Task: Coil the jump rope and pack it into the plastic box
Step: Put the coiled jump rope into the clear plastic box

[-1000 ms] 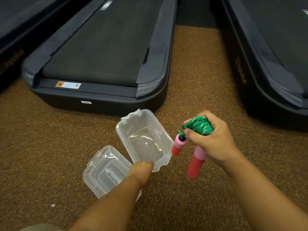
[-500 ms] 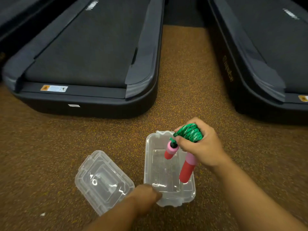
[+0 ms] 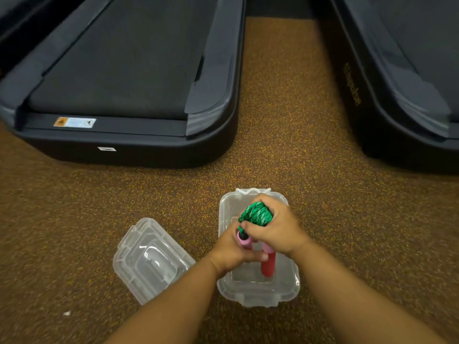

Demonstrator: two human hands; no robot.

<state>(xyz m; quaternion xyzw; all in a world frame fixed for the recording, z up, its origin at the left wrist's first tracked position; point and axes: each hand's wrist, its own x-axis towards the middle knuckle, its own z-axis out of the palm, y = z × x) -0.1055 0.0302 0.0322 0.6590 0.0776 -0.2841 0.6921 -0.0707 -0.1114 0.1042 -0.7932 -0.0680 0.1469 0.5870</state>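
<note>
The clear plastic box [image 3: 258, 291] sits open on the brown speckled floor in front of me. Over it, my right hand [image 3: 278, 232] grips the coiled green jump rope [image 3: 257, 216], its two pink-and-red handles [image 3: 268, 263] hanging down into the box. My left hand [image 3: 233, 249] has closed around the left handle, whose pink top [image 3: 242, 238] pokes out above my fingers. The box's clear lid [image 3: 149, 259] lies on the floor just left of the box.
A dark treadmill [image 3: 124, 78] stands ahead to the left and another treadmill [image 3: 409, 70] ahead to the right, with a strip of speckled floor [image 3: 285, 108] between them. A small white speck [image 3: 66, 313] lies at lower left.
My left hand set the box flat on the floor, let go of its edge and came up onto the left handle. My right hand lowered the coiled rope so the handles hang inside the box.
</note>
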